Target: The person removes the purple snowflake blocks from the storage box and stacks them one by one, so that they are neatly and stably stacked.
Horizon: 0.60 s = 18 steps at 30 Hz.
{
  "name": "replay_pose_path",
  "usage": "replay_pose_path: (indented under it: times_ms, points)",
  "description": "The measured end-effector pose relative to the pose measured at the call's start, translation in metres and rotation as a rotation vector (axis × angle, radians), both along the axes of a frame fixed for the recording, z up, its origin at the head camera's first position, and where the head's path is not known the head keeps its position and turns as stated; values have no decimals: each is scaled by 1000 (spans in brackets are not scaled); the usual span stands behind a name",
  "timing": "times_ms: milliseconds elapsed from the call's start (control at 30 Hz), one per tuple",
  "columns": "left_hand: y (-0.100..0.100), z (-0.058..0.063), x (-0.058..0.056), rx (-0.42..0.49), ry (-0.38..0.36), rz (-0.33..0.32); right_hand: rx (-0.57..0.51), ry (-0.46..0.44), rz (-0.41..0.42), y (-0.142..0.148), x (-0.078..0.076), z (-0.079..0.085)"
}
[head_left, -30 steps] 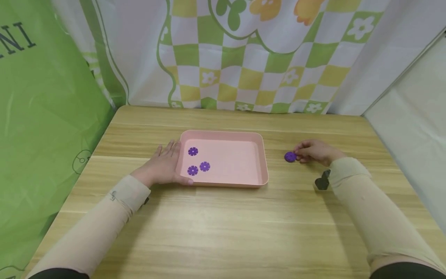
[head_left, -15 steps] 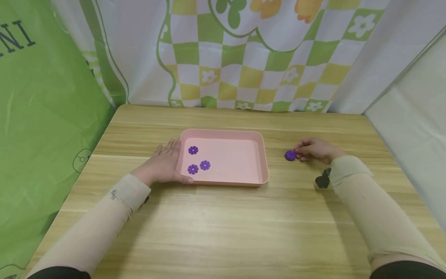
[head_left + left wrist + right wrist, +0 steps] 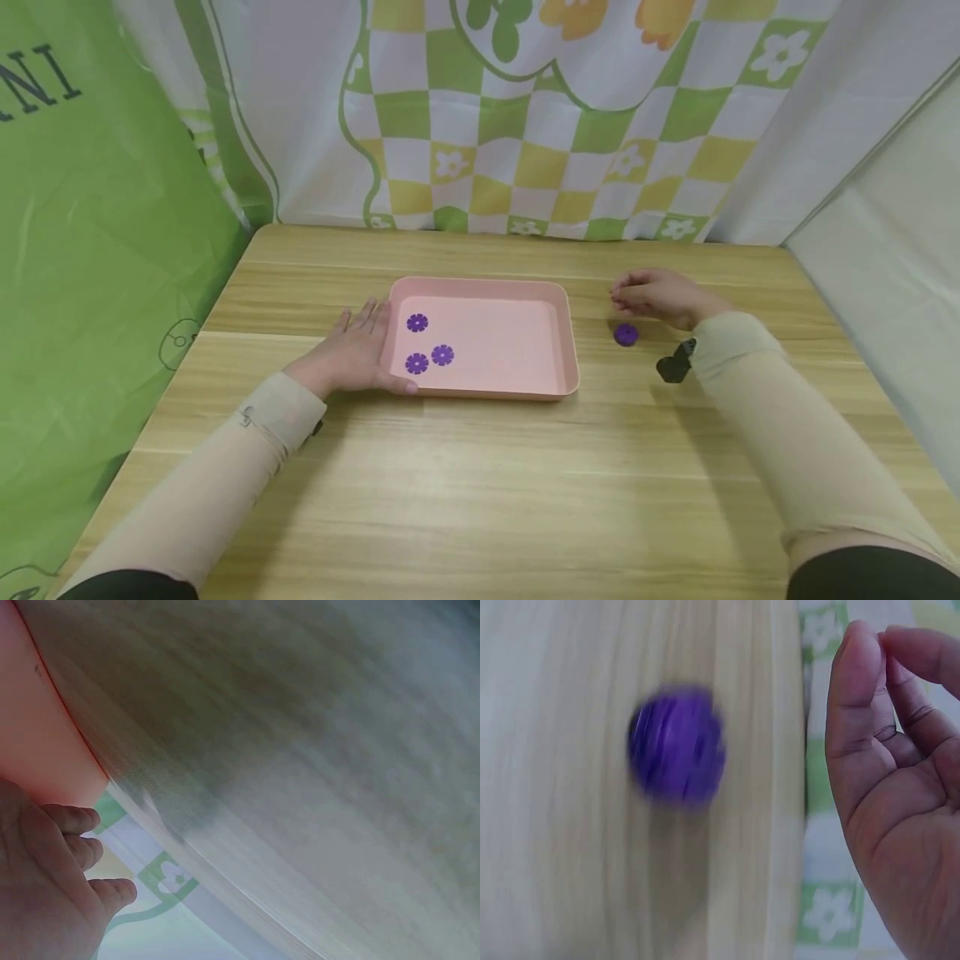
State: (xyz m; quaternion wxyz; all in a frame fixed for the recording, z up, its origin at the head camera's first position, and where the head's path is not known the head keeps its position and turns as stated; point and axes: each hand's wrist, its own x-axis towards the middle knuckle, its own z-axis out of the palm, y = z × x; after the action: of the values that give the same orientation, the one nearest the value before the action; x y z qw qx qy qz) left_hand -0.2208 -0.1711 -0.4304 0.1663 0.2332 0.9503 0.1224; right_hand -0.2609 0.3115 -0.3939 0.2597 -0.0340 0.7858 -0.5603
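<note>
Just beside right hand (image 3: 660, 297), purple piece (image 3: 626, 335), on table (image 3: 510, 492).

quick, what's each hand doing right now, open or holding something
Left hand: open, fingers spread against the pink tray.
Right hand: closed, fingertips together, nothing visible between them.

The right hand (image 3: 660, 296) had let go of the purple disc (image 3: 626, 335), moving farther from the body and slightly toward the left hand. Its thumb (image 3: 855, 675) and a finger met tip to tip, while the disc lay apart from them, just on the body side of that hand.
</note>
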Motion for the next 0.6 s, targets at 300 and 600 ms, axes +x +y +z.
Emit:
replay_pose_path:
  times_ms: [300,600]
  points:
    - [0,3,1,5,-2,1,17,10,122,-63,-11,13]
    - [1,3,1,-20,-14,5,80,-11,176,-121,-21,17]
